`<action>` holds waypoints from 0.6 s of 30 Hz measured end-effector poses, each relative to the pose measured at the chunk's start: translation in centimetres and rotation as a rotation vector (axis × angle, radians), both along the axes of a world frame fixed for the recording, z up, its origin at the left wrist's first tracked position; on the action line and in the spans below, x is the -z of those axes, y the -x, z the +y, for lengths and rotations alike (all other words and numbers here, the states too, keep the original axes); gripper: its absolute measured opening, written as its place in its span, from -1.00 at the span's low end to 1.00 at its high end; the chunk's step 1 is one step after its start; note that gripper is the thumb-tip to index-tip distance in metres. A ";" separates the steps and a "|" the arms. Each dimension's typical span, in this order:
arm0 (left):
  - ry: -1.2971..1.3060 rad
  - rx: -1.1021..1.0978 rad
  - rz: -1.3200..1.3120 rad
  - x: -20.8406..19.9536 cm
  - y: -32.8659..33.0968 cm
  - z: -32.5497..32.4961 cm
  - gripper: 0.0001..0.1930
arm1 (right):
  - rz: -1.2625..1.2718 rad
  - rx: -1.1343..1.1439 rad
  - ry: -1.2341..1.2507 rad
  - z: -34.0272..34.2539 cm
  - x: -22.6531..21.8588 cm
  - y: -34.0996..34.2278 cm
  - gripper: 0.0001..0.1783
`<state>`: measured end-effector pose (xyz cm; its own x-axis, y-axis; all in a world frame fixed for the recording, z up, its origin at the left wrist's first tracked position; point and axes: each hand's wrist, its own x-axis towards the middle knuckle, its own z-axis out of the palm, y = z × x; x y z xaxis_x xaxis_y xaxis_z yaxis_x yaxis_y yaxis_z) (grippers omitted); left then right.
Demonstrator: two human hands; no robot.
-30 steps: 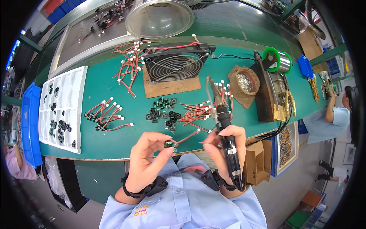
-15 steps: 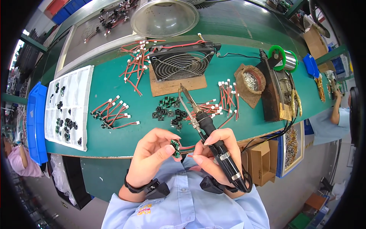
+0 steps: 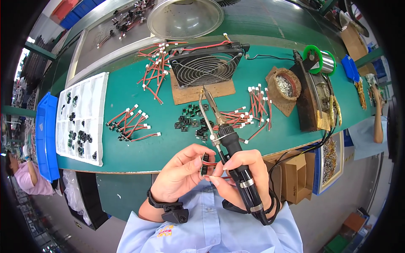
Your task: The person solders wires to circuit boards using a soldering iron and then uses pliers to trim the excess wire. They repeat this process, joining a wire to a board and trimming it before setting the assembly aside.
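- Green counter [image 3: 152, 143] carries a black cooling fan [image 3: 206, 65] and loose red wire leads [image 3: 130, 123].
- My right hand [image 3: 242, 175] has its grip clamped on the black soldering iron [image 3: 230, 158].
- My left hand [image 3: 181, 173] pinches a small black connector [image 3: 204, 165] just beside the iron's handle, above my shirt.

Green counter [image 3: 261, 139] running across the view, daylight glaring off its far strip. Grey floor [image 3: 320, 219] showing below right. Blue bin [image 3: 44, 139] hanging at the left edge; cardboard box [image 3: 291, 179] sitting under the front edge.
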<state>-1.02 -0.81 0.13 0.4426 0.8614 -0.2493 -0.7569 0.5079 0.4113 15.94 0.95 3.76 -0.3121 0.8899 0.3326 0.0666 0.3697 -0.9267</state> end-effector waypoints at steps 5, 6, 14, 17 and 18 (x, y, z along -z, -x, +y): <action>-0.011 0.033 -0.103 0.2 -0.1 -0.1 -0.73 | 0.001 0.020 -0.013 0.0 -0.1 0.1 -0.56; -0.022 0.027 -0.125 0.3 -0.2 -0.1 -0.73 | 0.015 0.011 0.000 0.0 0.1 0.2 -0.56; -0.004 0.021 -0.146 0.3 -0.1 -0.1 -0.75 | 0.031 -0.009 -0.002 -0.1 0.5 0.1 -0.57; -0.001 0.020 -0.143 0.3 -0.1 -0.1 -0.75 | 0.014 -0.009 -0.009 -0.1 0.4 0.1 -0.57; -0.006 0.019 -0.140 0.2 -0.1 -0.1 -0.75 | 0.017 -0.012 -0.002 -0.1 0.4 0.1 -0.57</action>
<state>-0.88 -0.88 -0.07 0.4888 0.8538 -0.1789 -0.7974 0.5205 0.3053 15.86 0.81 3.40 -0.3169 0.8854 0.3401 0.0466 0.3727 -0.9268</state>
